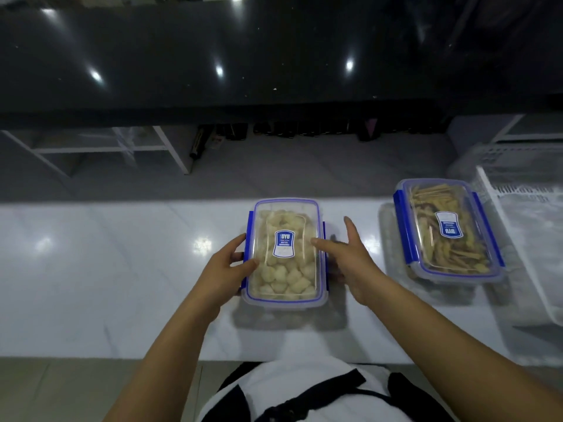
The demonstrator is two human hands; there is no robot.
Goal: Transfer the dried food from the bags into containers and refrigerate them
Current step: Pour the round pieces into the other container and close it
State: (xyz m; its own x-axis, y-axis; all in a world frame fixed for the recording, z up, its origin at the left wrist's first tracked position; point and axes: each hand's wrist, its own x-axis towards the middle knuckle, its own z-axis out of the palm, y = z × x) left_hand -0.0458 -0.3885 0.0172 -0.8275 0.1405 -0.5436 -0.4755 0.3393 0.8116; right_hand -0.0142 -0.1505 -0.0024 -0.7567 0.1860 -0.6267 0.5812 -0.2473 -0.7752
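Note:
A clear lidded container with blue clips (286,275) sits in the middle of the white counter, full of pale round dried pieces. My left hand (227,266) grips its left side, thumb on the lid and fingers on the blue clip. My right hand (350,254) rests against its right side, thumb on the lid edge and fingers spread apart. A second closed container of the same kind (447,229), holding brown dried strips, stands to the right, apart from both hands.
The white counter (122,269) runs left to right. A white plastic basket with clear bags (524,214) stands at the far right edge. Beyond the counter a grey floor, white shelf frames (164,147) and a dark glossy surface (243,56).

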